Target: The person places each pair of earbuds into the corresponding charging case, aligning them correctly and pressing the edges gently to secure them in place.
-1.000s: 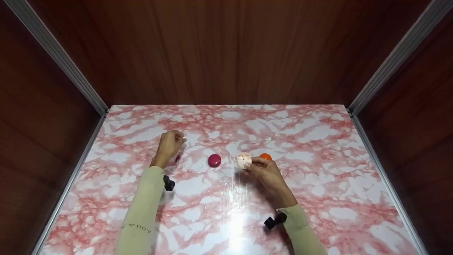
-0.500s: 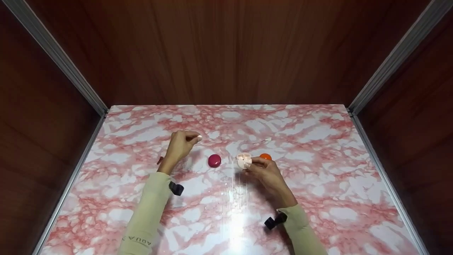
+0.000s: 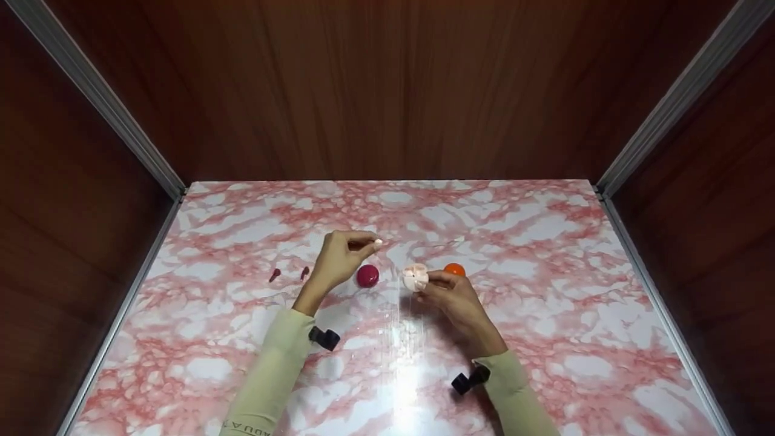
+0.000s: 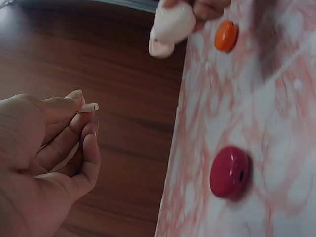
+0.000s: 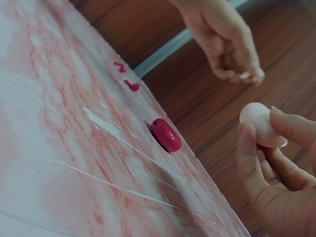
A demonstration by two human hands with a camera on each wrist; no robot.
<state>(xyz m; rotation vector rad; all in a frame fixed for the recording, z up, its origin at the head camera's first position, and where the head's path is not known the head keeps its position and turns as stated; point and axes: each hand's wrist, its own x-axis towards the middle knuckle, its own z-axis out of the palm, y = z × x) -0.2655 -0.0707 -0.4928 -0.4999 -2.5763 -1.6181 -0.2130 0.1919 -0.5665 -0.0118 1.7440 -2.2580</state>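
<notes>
currently left grip (image 3: 339, 261) pinches white earbud (image 4: 90, 107) jutting past fingertips (image 4: 75, 94); right grip (image 3: 455, 300) holds white case (image 5: 258, 121)

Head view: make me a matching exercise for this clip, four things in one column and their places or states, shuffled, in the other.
Things
1. White earbud
2. White case
3. Orange case
4. Red earbuds

Places or states
A. Lying on the table, left of the red case
B. Open, in the fingers of the right hand
C. Pinched in the left hand
D. On the table, partly hidden by the right hand

Right pairs: 1C, 2B, 3D, 4A
</notes>
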